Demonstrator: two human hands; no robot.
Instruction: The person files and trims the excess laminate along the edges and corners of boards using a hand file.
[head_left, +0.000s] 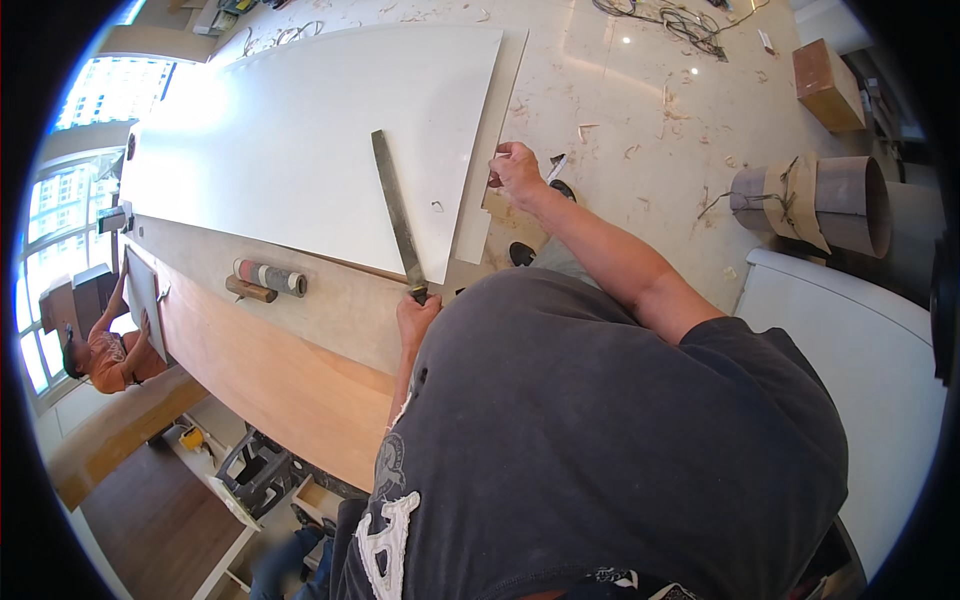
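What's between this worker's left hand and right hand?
In the head view, a corner of the white panel and the pale strip along its edge lie between the left hand and the right hand.

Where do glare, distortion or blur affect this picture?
Head view: glare washes out the windows and the white panel near its left end; fisheye bending curves the wooden board; light spots reflect off the floor; a blurred patch sits bottom left; the metal file looks fairly sharp.
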